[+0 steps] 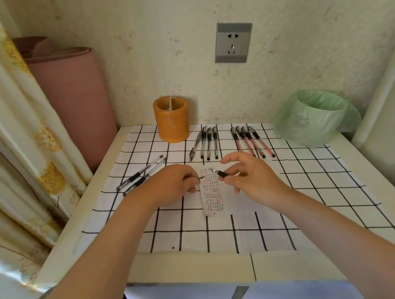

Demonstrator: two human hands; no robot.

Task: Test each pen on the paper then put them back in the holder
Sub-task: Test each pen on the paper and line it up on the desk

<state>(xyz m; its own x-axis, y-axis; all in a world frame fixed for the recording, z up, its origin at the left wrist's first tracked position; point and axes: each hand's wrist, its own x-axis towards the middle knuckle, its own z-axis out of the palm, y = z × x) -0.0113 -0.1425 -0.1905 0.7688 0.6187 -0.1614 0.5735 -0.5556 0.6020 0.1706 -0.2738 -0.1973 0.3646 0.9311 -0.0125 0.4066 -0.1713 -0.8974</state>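
**Desk reporter:** Where are we standing with the pens?

**Photographer:** We are holding one pen [220,172] just above the paper [212,196], at the middle of the desk [155,269]. The fingers of our right hand [247,176] are pinching its dark barrel, with the silver tip pointing left. The fingers of our left hand [173,184] are curling round a thin dark piece just beside that tip. We are guessing it is a cap, though it is too small to tell.

**Desk reporter:** And the holder?

**Photographer:** The orange holder [172,119] is standing at the back of the desk, and we are seeing no pen in it. Four black pens [206,143] are lying in a row just to its right, with four red pens [251,141] beyond them. A few more pens [143,175] are lying apart on the left of the checked cloth [317,198].

**Desk reporter:** So how far along are we judging it?

**Photographer:** The paper is carrying rows of black and red marks, so the testing is looking well under way. We are not able to say which pens made them. The return is looking untouched — every pen we are seeing is waiting to go back into the holder.
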